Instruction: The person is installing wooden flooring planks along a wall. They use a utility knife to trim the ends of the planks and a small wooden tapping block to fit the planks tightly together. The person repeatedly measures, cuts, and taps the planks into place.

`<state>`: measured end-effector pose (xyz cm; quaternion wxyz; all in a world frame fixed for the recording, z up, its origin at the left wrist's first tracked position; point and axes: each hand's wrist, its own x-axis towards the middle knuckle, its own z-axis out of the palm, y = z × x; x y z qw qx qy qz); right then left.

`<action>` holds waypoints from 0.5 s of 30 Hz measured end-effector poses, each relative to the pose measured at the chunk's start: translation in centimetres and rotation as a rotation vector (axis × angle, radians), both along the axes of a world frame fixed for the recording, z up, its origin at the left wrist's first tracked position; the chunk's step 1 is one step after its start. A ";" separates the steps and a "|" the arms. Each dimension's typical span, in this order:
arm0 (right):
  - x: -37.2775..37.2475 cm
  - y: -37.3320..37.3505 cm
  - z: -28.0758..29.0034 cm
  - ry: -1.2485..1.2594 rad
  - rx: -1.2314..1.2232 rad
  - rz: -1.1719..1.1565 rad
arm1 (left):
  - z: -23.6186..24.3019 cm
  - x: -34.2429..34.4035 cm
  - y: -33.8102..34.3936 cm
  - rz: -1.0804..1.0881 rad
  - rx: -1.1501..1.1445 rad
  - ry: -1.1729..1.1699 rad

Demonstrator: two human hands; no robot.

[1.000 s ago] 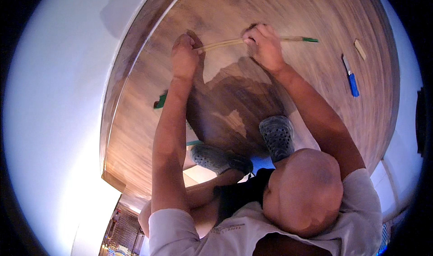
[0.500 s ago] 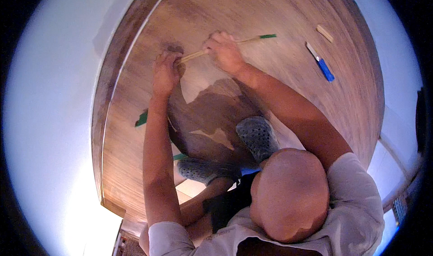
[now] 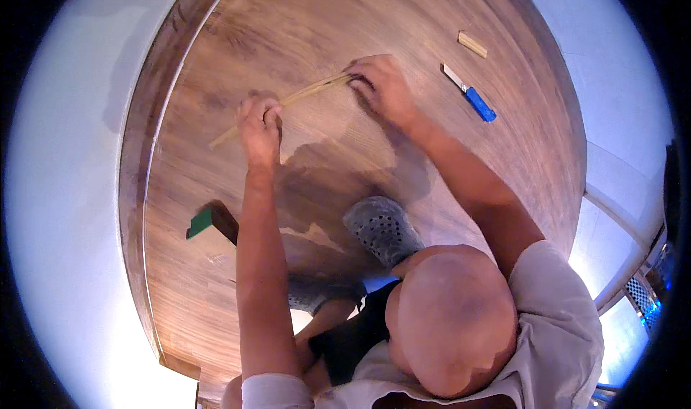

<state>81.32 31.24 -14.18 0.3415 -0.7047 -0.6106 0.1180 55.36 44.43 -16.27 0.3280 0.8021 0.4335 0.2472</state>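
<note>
A thin, pale yellowish wooden strip (image 3: 309,92) slants across the wood-grain floor, rising toward the right. My left hand (image 3: 259,124) is closed around it partway along, and the strip's narrow end pokes out beyond this hand to the left. My right hand (image 3: 380,85) pinches the strip at its upper right end; the fingers cover that tip. To the right of my right hand lies a knife (image 3: 478,104) with a blue handle, its blade pointing up and left. Above the knife rests a short piece of light wood (image 3: 472,44).
A green piece (image 3: 201,223) stands left of my left forearm, partly hidden by it. My feet in dark grey perforated shoes (image 3: 381,225) are on the floor below my hands. A white wall (image 3: 72,157) runs along the left side.
The strip has shifted leftward through my hands: it stuck out past my right hand with a green tip, and now extends past my left hand. The view has shifted too.
</note>
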 end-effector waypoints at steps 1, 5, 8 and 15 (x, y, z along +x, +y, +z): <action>1.4 -0.8 0.2 -0.004 -0.001 -0.011 | 0.0 0.3 -0.1 -0.014 0.018 0.012; 3.0 -0.1 -0.6 -0.064 -0.018 0.031 | -0.1 -0.1 0.2 -0.013 -0.047 0.026; 3.5 0.0 -0.8 -0.042 -0.008 0.091 | -0.2 -0.2 0.3 -0.031 -0.054 0.038; 3.9 0.3 -0.1 -0.127 0.036 0.211 | 0.0 -0.4 0.6 -0.064 -0.034 0.061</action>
